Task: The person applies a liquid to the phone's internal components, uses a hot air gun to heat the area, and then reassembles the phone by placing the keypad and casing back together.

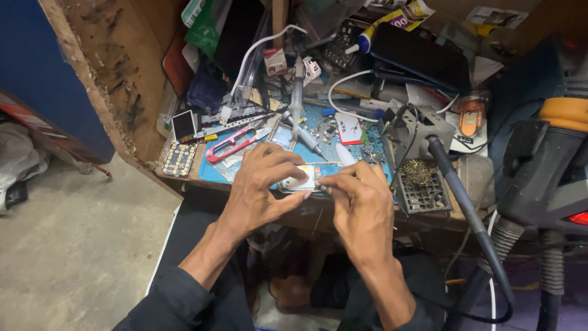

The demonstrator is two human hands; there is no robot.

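Phone frame [298, 179] sits pinched in both grips, left hand [260, 187] and right hand [361, 205], near a red-white card [349, 129].

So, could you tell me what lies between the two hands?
In the head view, a small opened phone lies between the left hand and right hand, both touching it.

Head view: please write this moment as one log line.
left hand: holds small phone part | right hand: fingertips on its edge | place: blue mat | nearby: red cutters
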